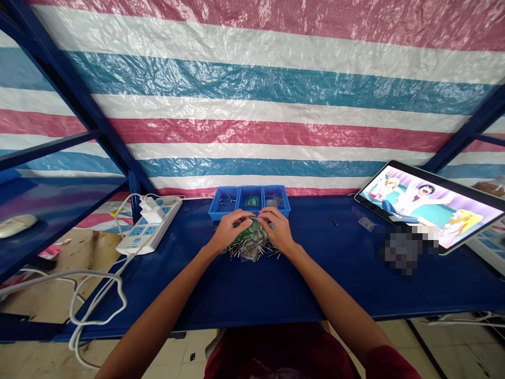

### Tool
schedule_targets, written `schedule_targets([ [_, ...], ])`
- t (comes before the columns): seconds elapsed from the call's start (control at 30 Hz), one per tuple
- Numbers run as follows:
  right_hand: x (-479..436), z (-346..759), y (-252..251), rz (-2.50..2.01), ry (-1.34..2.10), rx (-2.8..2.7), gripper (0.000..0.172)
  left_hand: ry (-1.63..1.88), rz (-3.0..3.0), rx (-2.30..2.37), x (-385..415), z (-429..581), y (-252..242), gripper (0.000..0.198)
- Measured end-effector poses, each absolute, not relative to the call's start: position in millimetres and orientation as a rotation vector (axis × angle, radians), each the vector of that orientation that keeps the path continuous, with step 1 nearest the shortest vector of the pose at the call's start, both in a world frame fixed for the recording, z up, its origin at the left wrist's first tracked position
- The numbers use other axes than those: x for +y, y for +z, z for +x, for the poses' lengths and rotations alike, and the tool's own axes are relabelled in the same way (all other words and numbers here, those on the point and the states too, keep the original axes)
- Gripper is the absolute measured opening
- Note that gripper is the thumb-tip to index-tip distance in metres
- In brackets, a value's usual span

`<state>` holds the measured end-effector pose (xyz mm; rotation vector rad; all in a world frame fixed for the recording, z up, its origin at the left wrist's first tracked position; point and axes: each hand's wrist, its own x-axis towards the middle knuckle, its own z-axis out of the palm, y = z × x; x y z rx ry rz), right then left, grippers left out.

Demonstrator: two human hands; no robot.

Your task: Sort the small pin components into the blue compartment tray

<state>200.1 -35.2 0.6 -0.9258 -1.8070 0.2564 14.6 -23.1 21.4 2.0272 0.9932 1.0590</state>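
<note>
My left hand point(232, 230) and my right hand point(278, 230) meet over the middle of the table, fingertips pinched close together. Whatever is between them is too small to make out. Just below lies a pile of thin metal pins point(252, 248) mixed with small clear plastic bags and some green bags point(254, 230). Right behind my fingers stands a blue three-compartment bin point(219, 216). Its left compartment holds a few thin pins, the middle one green packets point(251, 201), and the right one clear packets point(273, 201).
A tablet point(434, 206) playing a cartoon leans at the right, near a small clear bag point(366, 224) and a pixelated patch. One dark pin point(335, 222) lies on the blue table point(252, 295). A white power strip point(148, 231) with looping cables point(98, 316) sits left. Striped sheeting hangs behind.
</note>
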Motion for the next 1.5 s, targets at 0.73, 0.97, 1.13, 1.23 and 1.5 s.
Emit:
schedule_targets([
  [0.73, -37.1, 200.5, 1.8, -0.843, 0.325, -1.777, 0.021, 1.069, 2.078, 1.062, -27.2, 17.3, 21.5, 0.034],
  [0.97, -38.2, 199.0, -1.4, -0.965, 0.347, -1.786, 0.025, 1.219, 2.275, 1.063, -30.1, 19.3, 18.6, 0.031],
  [1.13, -40.1, 200.0, 0.3, -0.884, 0.427, -1.770, 0.035, 1.276, 1.894, 1.003, -27.5, 19.4, 19.8, 0.040],
  [1.23, -39.1, 200.8, 2.6, -0.799, 0.330, -1.812, 0.034, 1.237, 1.701, 0.898, -25.9, 19.2, 21.1, 0.043],
  [1.5, -37.2, 197.6, 0.1, -0.941, 0.353, -1.789, 0.023, 1.218, 1.841, 0.927, -23.5, 17.8, 20.9, 0.026],
])
